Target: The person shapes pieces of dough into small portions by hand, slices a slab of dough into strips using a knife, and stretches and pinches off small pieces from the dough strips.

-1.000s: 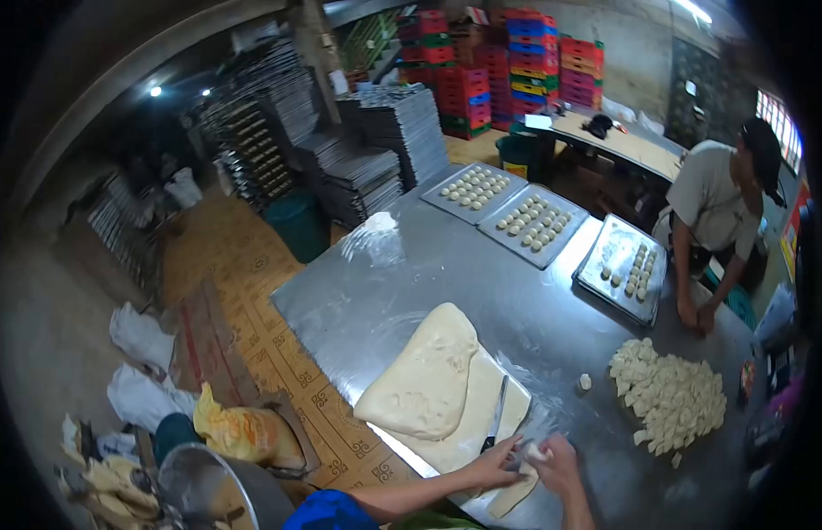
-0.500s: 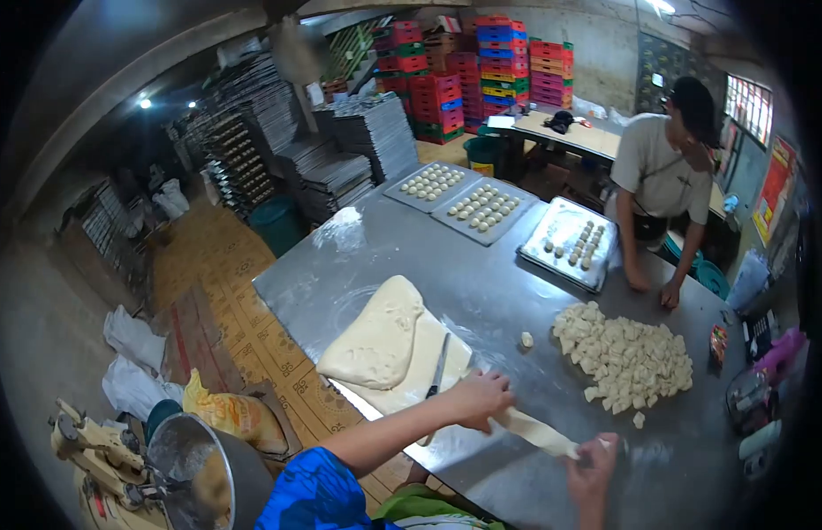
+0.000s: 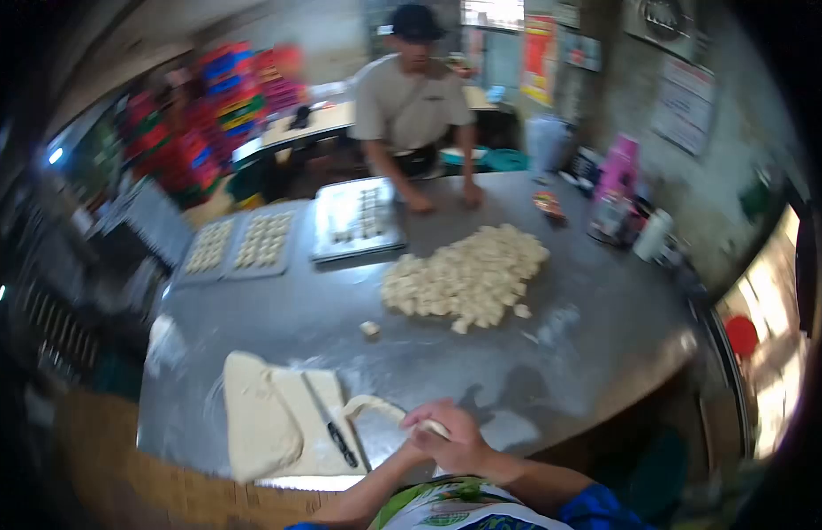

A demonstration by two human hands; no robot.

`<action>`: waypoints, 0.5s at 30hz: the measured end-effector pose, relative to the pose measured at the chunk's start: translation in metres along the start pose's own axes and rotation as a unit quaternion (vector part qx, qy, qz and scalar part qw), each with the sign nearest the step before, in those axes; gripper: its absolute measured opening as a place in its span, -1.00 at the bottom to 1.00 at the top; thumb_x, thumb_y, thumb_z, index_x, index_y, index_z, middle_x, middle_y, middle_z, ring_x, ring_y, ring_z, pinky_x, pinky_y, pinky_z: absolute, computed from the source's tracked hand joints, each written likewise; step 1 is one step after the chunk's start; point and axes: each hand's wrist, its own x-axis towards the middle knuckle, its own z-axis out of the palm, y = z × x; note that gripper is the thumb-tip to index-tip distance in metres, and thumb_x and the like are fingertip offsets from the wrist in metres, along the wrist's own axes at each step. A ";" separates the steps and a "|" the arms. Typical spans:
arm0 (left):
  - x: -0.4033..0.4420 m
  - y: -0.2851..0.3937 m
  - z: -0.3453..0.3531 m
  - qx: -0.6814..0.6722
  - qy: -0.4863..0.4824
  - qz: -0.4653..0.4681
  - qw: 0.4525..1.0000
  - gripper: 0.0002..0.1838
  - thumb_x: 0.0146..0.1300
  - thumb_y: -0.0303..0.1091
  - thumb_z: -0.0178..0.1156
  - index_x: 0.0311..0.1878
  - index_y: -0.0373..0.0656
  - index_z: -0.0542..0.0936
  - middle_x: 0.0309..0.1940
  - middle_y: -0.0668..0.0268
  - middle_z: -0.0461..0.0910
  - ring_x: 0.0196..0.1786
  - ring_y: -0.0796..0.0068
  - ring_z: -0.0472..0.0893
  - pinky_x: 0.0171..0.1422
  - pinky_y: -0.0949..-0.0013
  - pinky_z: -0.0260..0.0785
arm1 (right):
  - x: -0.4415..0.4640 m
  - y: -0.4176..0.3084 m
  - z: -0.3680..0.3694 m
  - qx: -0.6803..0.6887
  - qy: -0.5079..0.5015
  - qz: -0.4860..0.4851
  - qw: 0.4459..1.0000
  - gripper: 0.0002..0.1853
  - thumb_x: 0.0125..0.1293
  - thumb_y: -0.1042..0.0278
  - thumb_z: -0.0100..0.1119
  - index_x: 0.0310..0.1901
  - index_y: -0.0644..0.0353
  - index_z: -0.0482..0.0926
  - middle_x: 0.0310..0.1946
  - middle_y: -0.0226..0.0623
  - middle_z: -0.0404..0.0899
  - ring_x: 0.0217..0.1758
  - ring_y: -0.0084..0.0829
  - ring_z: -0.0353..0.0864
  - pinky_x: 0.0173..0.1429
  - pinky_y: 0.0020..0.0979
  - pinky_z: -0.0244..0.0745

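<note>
Handling the dough strip [image 3: 374, 405] near six o'clock in the head view, low on the steel table [image 3: 278, 327], we have our right hand [image 3: 457, 437] curled round one end, while our left hand [image 3: 417, 449] is mostly hidden, its grip impossible to tell. We'd judge a light, even squeeze best, since tugging could thin or tear it. Its long axis bows from our hands towards nine to ten o'clock, the free end pointing at the dough sheet [image 3: 317, 449] bearing the knife [image 3: 341, 443].
</note>
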 end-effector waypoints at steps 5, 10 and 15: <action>0.050 0.099 -0.038 0.191 0.086 0.054 0.976 -0.56 0.16 -0.55 0.13 0.16 -0.25 0.53 -0.12 0.18 0.63 -0.21 0.33 0.56 -0.05 0.34 0.44 | 0.035 0.060 -0.019 -0.048 0.060 0.007 0.997 -0.91 0.30 0.38 0.28 -0.27 0.20 0.63 -0.39 -0.35 0.58 -0.38 -0.46 0.45 -0.23 -0.39 0.36; 0.074 0.147 -0.037 0.084 0.034 -0.017 0.996 -0.67 0.13 -0.59 0.14 0.01 -0.24 0.58 -0.16 0.21 0.63 -0.27 0.40 0.55 -0.16 0.42 0.41 | 0.026 0.048 -0.051 -0.394 0.061 -0.155 0.904 -0.88 0.30 0.33 0.28 -0.22 0.16 0.62 -0.32 -0.34 0.56 -0.37 -0.36 0.47 -0.19 -0.37 0.38; 0.079 0.100 -0.042 0.335 -0.099 0.104 0.931 -0.62 0.14 -0.59 0.17 0.08 -0.24 0.59 -0.20 0.25 0.66 -0.30 0.49 0.54 -0.22 0.44 0.40 | -0.009 0.068 -0.062 -0.384 0.081 -0.106 0.914 -0.80 0.27 0.21 0.30 -0.15 0.08 0.63 -0.29 -0.34 0.54 -0.31 -0.32 0.50 -0.14 -0.33 0.41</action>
